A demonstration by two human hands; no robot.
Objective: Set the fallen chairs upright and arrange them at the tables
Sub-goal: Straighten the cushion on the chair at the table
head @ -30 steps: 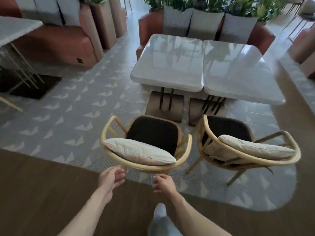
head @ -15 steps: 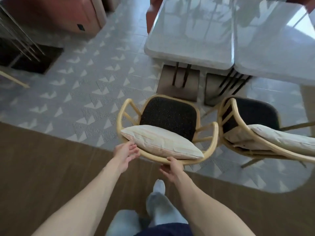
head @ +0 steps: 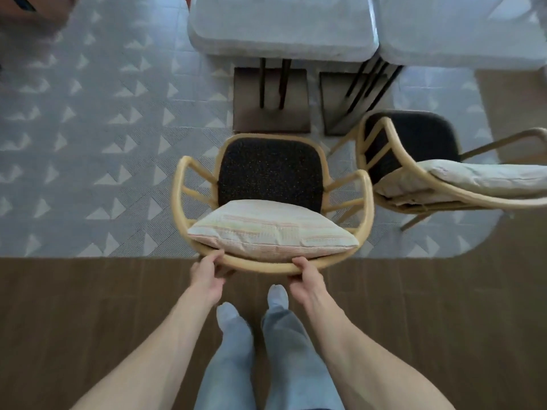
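head view: only camera, looks straight down
left hand [head: 207, 272]: grasps back rail of near chair [head: 270, 202], fingers curled under the rail
right hand [head: 306, 276]: grasps same rail, further right
near chair: upright, faces left table [head: 284, 28], not yet pushed in
second chair [head: 414, 167]: right, upright but skewed to right table [head: 461, 31]
progress: judged late; both stand, what's left is squaring and tucking in
materials: bent pale-wood tube frames, dark speckled seats, striped soft cushion [head: 272, 232]; glossy rounded tabletops; triangle-print rug [head: 88, 143], wood floor near
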